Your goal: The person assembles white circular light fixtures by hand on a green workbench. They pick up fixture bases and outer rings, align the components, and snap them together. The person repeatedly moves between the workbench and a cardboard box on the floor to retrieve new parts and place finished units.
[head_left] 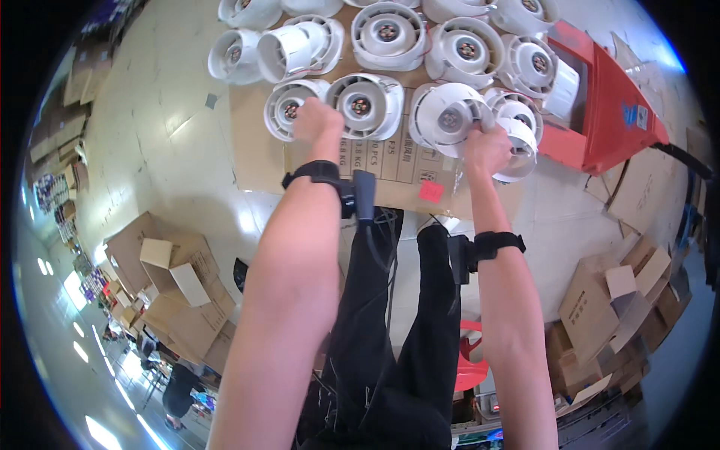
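White round plastic fans stand in rows on a cardboard carton (375,161). My left hand (318,122) is closed at the right rim of the front-left fan (279,112); its fingertips are partly hidden. Just right of that hand sits another fan (361,106) with a dark, coppery centre. My right hand (489,151) grips the right rim of a tilted fan (444,118). Close against the same hand is a white ring-shaped housing (525,142) in front of a further fan.
A red plastic bin or cart (607,105) stands at the right of the carton. Opened cardboard boxes lie on the floor at left (176,281) and right (600,307). A red stool (471,364) is beside my legs. Another person (178,390) is far off at lower left.
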A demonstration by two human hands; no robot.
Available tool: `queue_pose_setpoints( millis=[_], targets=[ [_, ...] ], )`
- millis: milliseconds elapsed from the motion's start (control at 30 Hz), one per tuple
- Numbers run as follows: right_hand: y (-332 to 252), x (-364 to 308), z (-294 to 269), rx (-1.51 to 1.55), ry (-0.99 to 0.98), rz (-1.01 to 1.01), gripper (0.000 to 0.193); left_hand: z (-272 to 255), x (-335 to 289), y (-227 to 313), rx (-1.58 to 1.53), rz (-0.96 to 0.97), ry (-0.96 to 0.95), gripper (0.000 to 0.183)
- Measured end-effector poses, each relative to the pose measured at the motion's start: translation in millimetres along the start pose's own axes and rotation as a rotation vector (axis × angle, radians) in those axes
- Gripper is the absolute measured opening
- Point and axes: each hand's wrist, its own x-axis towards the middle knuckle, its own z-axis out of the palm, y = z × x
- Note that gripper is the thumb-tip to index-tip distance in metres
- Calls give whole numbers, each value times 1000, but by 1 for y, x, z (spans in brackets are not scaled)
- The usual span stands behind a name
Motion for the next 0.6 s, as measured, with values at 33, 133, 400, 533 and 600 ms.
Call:
queue_pose_setpoints(
  millis=[33,133,400,533,600],
  targets=[
    [3,2,1,0,-7,-14,23,0,6,-4,7,53,-6,22],
    [8,7,-2,-51,-50,-101,19,2,14,-20,54,102,1,26],
    [62,-45,-57,74,-120,-226,11,13,-17,-110,119,292,-6,31],
    [86,-87,-99,205,-153,-130,14,-8,-20,-151,156,385,-7,31],
    [107,-109,-120,261,-136,-109,17,-26,-20,-166,195,411,-17,34]
  ],
)
